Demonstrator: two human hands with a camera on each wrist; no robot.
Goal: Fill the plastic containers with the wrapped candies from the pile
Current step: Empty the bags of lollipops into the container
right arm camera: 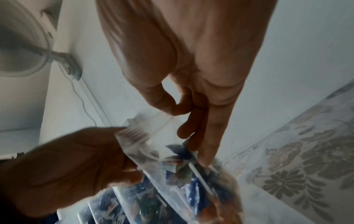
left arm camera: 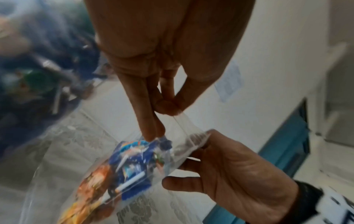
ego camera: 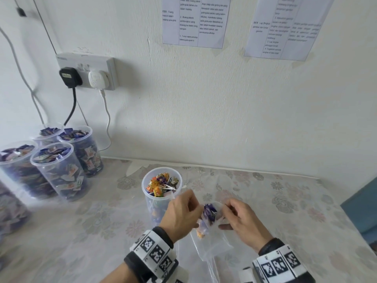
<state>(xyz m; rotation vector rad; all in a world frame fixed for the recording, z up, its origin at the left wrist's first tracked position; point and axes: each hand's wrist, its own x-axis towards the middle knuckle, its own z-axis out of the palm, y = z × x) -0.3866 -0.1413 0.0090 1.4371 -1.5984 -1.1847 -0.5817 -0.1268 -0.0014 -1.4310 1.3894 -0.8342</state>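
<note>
I pinch the bag (ego camera: 208,227) mouth with my left hand (ego camera: 181,213) and right hand (ego camera: 242,219), candies (ego camera: 208,213) just below my fingertips; the open container (ego camera: 161,190) stands just left, nearest my left hand.

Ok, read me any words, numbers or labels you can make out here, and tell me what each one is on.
"1333" and "Tuang": left sheet taped to the wall; the remaining text too blurred to quote safely.
Right sheet: print too blurred to read.
Candy wrappers in the containers: too small to read.
Black plug label: illegible.
Wristbands: square code markers only, no words.
</note>
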